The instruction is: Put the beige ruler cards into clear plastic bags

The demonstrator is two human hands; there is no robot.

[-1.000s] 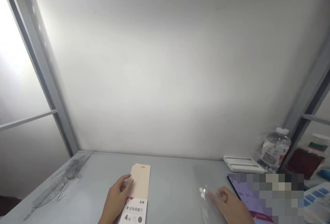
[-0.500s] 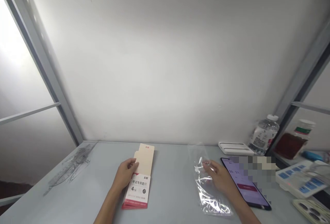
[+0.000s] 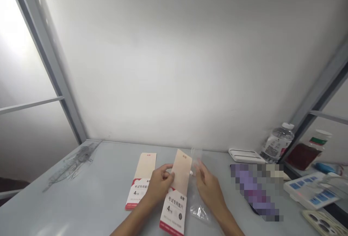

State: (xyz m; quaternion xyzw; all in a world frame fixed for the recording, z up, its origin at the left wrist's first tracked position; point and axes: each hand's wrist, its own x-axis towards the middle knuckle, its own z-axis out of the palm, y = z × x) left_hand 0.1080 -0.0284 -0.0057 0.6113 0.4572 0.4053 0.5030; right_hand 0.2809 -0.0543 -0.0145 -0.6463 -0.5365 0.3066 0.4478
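Head view shows a change at the middle of the worktop [image 3: 103, 203]: half a second ago the left hand [image 3: 163, 182] was at the card pile and the right hand [image 3: 208, 183] was well apart with the clear bag [image 3: 199, 212]; now they are near each other. The left hand pinches a long printed card [image 3: 181, 178] between thumb and fingers, tilted, its red-edged end toward the person. More card [image 3: 144, 170] lies to its left; how many layers, I cannot tell. The right hand's fingers are against the bag's upper part, though whether they grip it is unclear. For the work in hand, I judge this brings one card, separated from the rest, alongside the bag.

At the right are a pixelated phone [image 3: 254, 192], a white case [image 3: 246, 156], a bottle [image 3: 277, 145], a jar [image 3: 306, 154] and a blue-panelled box [image 3: 310, 190]. None stands between the hands; the left arm partly covers the lying card.
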